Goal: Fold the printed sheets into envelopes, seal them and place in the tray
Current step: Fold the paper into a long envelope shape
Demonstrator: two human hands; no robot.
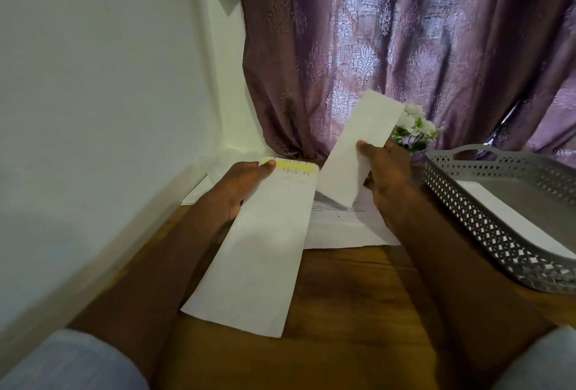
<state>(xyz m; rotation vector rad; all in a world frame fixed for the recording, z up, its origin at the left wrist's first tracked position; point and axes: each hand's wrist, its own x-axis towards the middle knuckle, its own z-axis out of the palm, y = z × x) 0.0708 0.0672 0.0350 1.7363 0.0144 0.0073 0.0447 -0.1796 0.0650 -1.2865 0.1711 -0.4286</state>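
Observation:
My left hand (241,185) grips a long white envelope (265,246) near its top, thumb on the yellow adhesive strip of its flap (296,167). The envelope slants down toward me above the wooden table (343,290). My right hand (386,168) pinches a folded white sheet (352,153) at its middle and holds it upright, tilted to the right, just right of the envelope's flap. A stack of printed sheets (346,224) lies flat on the table beneath both hands. A grey perforated tray (467,221) stands at the right, with a white envelope (511,218) lying inside.
A white wall (93,109) runs close along the left. A purple patterned curtain (405,47) hangs behind the table. A small bunch of white flowers (414,131) stands at the back, just behind my right hand and left of the tray's handle.

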